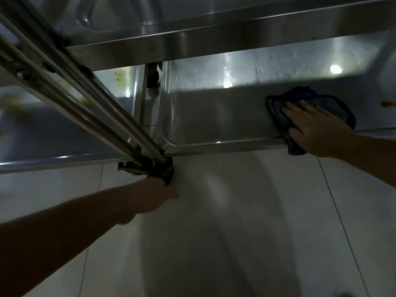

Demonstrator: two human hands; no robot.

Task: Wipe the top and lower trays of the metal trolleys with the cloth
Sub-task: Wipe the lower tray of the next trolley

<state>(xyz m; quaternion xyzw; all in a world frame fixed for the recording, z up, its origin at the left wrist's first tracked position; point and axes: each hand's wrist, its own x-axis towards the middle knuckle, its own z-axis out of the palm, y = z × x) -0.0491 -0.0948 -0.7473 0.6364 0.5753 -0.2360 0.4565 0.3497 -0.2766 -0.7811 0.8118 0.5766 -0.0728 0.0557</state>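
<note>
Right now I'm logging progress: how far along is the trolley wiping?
Done: unclear. In hand: the right hand presses the dark folded cloth on the right steel lower tray. Left: the orange smear beside it and yellow stains on the left tray.

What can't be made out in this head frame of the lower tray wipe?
- Left hand: dark and blurred, fingers hidden near the trolley leg base; its grip is unreadable.
- Cloth: part is covered by the right hand, and the tray under it is unseen.
- Orange stain: cut off by the right frame edge.
- Left trolley's lower tray: crossed by the slanted legs; yellow spots too blurred to identify.
</note>
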